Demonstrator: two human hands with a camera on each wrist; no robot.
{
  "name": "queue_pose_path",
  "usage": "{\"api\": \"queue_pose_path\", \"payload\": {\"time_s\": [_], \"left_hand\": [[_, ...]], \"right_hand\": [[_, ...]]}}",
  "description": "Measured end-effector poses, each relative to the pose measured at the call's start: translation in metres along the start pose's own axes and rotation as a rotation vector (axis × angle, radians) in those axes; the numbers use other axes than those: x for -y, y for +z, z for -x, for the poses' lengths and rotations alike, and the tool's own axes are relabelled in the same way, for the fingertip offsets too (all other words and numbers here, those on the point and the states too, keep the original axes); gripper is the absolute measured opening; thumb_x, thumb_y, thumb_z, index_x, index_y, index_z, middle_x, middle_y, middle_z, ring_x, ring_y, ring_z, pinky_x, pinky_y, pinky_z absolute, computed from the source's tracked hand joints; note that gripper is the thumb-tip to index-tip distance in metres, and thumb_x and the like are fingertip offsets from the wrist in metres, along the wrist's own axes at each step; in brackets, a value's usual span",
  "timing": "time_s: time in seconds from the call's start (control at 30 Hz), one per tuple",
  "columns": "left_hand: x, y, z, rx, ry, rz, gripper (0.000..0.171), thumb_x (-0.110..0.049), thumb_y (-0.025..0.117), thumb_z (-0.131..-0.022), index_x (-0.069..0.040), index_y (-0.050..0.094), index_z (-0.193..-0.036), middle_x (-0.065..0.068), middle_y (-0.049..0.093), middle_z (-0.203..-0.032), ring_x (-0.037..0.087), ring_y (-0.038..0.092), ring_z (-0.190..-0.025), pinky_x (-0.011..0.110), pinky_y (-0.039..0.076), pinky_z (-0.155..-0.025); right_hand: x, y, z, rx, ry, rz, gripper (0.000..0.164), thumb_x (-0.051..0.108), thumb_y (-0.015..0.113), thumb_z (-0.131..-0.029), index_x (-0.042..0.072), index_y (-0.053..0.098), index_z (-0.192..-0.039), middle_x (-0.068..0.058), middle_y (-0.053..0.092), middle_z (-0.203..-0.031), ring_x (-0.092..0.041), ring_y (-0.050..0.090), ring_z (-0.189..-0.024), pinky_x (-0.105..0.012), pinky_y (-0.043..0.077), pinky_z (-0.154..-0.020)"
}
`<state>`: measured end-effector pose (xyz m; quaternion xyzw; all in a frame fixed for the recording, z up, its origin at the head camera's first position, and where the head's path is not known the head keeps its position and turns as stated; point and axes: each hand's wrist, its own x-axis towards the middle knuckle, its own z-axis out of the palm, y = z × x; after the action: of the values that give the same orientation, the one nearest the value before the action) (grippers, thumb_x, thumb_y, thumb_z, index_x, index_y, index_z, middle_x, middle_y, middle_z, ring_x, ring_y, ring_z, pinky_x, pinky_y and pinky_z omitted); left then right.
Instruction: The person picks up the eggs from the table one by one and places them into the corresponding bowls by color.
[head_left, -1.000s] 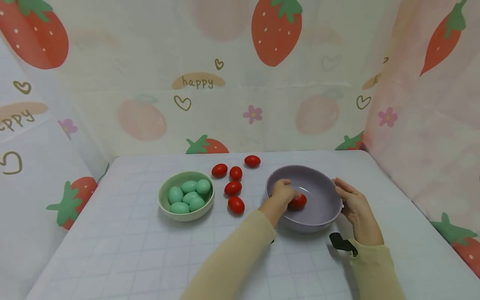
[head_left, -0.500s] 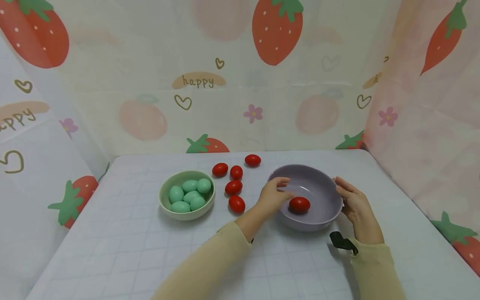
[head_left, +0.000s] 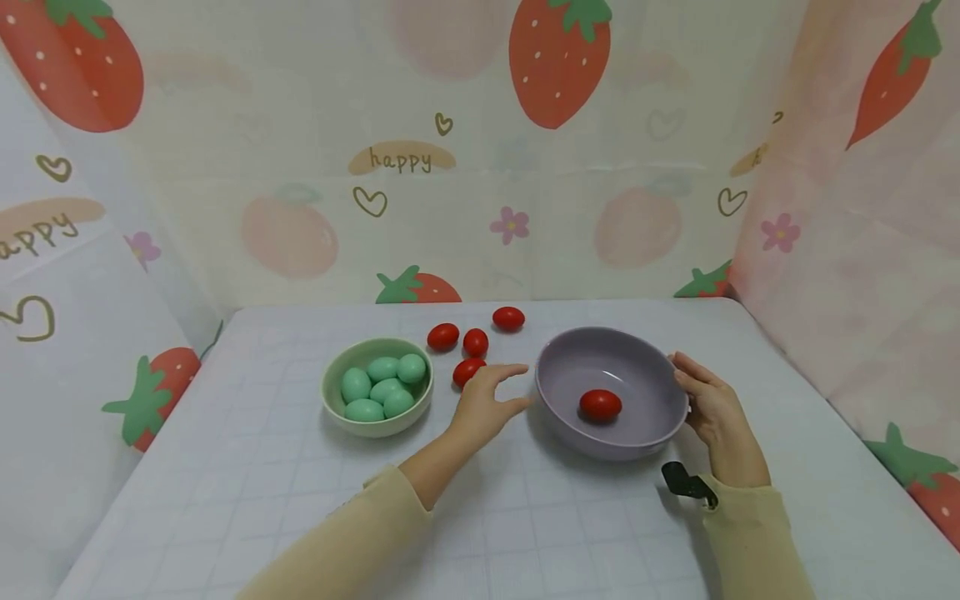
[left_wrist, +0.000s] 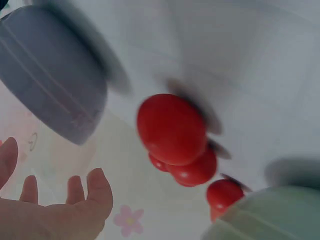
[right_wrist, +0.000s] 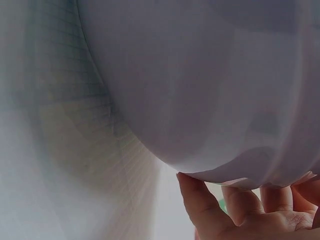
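Observation:
My left hand is over the table between the two bowls, fingers and thumb spread apart with nothing between them. It hides the nearest red egg from the head view; in the left wrist view that egg stands out large. Another red egg is partly covered by the hand. A single red egg lies inside the purple bowl. At that bowl's right side, my right hand grips the wall near the rim; fingertips touch the outside in the right wrist view.
A pale green bowl with several green eggs stands on the left. More red eggs lie behind the left hand, one near the table's back edge. Strawberry-print cloth hangs around the table.
My left hand has let go of the red egg in the purple bowl and moved left, out over the table. The right hand has stayed at the bowl's side.

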<state>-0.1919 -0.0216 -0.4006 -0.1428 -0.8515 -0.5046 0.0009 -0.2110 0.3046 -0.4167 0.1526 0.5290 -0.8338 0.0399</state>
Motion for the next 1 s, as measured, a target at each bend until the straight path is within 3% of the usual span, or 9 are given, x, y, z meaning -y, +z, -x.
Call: {"api": "queue_pose_path", "payload": {"time_s": [0.17,0.3,0.6,0.8,1.0], "left_hand": [[0.017,-0.012,0.009,-0.013,-0.052,-0.090,0.050,-0.006,0.073,-0.086,-0.011,0.060,-0.134,0.016,0.051,-0.138,0.034,0.042,-0.130,0.052,0.044,-0.100],[0.029,-0.017,0.011,0.014,-0.109,-0.130,0.052,-0.006,0.072,-0.087,-0.012,0.058,-0.136,0.021,0.044,-0.143,0.039,0.037,-0.134,0.053,0.044,-0.099],[0.048,-0.020,0.007,0.050,-0.203,-0.161,0.054,-0.005,0.072,-0.087,-0.009,0.056,-0.138,0.023,0.043,-0.145,0.039,0.032,-0.137,0.052,0.040,-0.103],[0.056,-0.016,0.000,0.054,-0.231,-0.188,0.053,-0.007,0.073,-0.086,-0.008,0.058,-0.136,0.019,0.051,-0.139,0.037,0.040,-0.132,0.051,0.041,-0.103],[0.055,-0.011,-0.007,0.010,-0.290,-0.183,0.046,-0.010,0.073,-0.087,-0.010,0.061,-0.132,0.012,0.058,-0.128,0.030,0.048,-0.121,0.045,0.048,-0.095]], "right_hand": [[0.000,0.000,0.000,0.000,0.002,-0.003,0.040,0.004,0.057,-0.097,0.033,0.076,-0.077,0.023,0.069,-0.089,0.001,0.057,-0.092,-0.024,0.044,-0.077],[0.000,-0.001,-0.001,0.005,-0.006,0.002,0.041,0.004,0.056,-0.097,0.034,0.076,-0.077,0.023,0.069,-0.089,0.001,0.057,-0.093,-0.023,0.044,-0.077],[-0.002,0.000,0.000,0.005,0.002,0.001,0.037,0.005,0.059,-0.096,0.033,0.077,-0.082,0.023,0.069,-0.089,0.001,0.057,-0.093,-0.023,0.043,-0.078],[-0.002,0.000,0.000,0.000,0.001,0.007,0.040,0.004,0.056,-0.097,0.034,0.077,-0.081,0.023,0.069,-0.089,0.000,0.057,-0.091,-0.023,0.043,-0.077],[-0.001,0.001,0.000,0.000,-0.010,0.024,0.041,0.004,0.057,-0.097,0.035,0.076,-0.079,0.023,0.069,-0.089,0.001,0.058,-0.091,-0.024,0.043,-0.077]]}}
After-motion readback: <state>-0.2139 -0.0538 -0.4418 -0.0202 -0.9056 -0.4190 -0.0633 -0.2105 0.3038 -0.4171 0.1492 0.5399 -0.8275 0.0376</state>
